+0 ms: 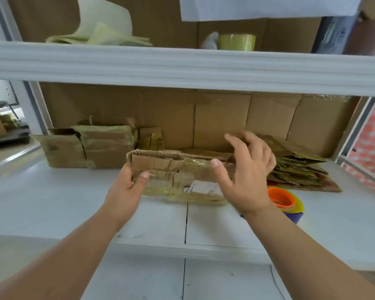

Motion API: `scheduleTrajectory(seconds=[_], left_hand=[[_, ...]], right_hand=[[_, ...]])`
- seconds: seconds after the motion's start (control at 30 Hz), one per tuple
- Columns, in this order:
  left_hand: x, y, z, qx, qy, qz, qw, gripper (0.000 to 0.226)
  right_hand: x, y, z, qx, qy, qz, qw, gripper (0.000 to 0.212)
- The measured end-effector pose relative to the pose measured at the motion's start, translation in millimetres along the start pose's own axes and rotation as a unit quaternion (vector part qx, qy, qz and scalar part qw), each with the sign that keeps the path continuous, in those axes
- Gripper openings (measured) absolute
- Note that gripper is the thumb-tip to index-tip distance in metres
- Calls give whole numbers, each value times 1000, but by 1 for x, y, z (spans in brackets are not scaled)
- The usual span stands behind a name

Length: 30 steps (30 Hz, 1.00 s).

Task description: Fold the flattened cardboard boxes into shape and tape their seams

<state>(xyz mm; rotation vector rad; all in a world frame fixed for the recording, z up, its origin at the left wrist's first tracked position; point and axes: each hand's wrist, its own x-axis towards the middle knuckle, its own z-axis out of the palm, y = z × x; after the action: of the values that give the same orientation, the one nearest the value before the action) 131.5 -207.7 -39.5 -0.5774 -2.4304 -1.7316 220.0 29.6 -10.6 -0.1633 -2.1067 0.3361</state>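
A flattened brown cardboard box with old yellowish tape and a white label (180, 178) is held just above the white shelf board (52, 204), near its middle. The left hand (126, 187) grips the box's left end — thumb curled over the front face, fingers hidden behind it. The right hand (245, 169) is at the box's right end with fingers spread and relaxed; its thumb tip lies against the box's upper edge, and the blurred fingers sit behind or above the cardboard without clamping it.

To the right, a stack of flattened brown cardboard boxes (299, 169) lies on the same shelf, just beyond the right hand. Partly hidden under that wrist is a roll of tape with an orange core and a blue base (287, 202). At the left rear stand two taped brown boxes already folded into shape (85, 148) — the left one has an open flap, its contents not visible.

On the upper shelf (182, 63) sit a yellowish roll of tape (236, 42) and a pile of pale green sheets (100, 37).
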Motion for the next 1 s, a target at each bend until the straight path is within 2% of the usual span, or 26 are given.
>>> scheduleTrajectory(seconds=[0.13, 0.17, 0.27, 0.33, 0.43, 0.5, 0.6, 0.67, 0.73, 0.77, 0.8, 0.9, 1.0], left_hand=[[-7, -9, -10, -59, 3, -69, 996, 13], [-7, -9, -10, -77, 3, -84, 994, 12], [-13, -2, 1, -118, 8, -120, 986, 19], [-18, 3, 12, -126, 17, -134, 983, 28], [-21, 13, 26, -130, 39, -135, 981, 42], [-20, 19, 34, -144, 41, -120, 981, 43], [-19, 29, 42, -148, 22, -104, 983, 35], [-18, 35, 44, -140, -10, -109, 984, 55], [-11, 34, 46, -157, -20, -135, 978, 95], [-8, 36, 47, -170, -22, -151, 974, 107], [-6, 38, 47, -177, -26, -163, 970, 109], [0, 49, 48, -169, -26, -174, 970, 75], [5, 54, 49, -120, -1, -131, 984, 59]], right_hand=[[-12, 19, -7, 111, 36, 182, 976, 68], [-14, 24, -9, 159, 21, 219, 963, 63], [-21, 31, -13, 286, -90, 269, 915, 30], [-25, 33, -14, 306, -121, 267, 906, 22], [-25, 36, -18, 327, -123, 257, 901, 35], [-25, 40, -22, 339, -129, 254, 897, 41], [-26, 47, -26, 332, -145, 221, 905, 36], [-27, 50, -28, 342, -152, 199, 906, 36], [-27, 52, -31, 355, -165, 186, 901, 37], [-26, 53, -33, 363, -172, 182, 897, 37], [-24, 53, -35, 371, -179, 178, 894, 36], [-19, 56, -38, 359, -207, 168, 894, 34], [-15, 61, -35, 351, -225, 164, 894, 42]])
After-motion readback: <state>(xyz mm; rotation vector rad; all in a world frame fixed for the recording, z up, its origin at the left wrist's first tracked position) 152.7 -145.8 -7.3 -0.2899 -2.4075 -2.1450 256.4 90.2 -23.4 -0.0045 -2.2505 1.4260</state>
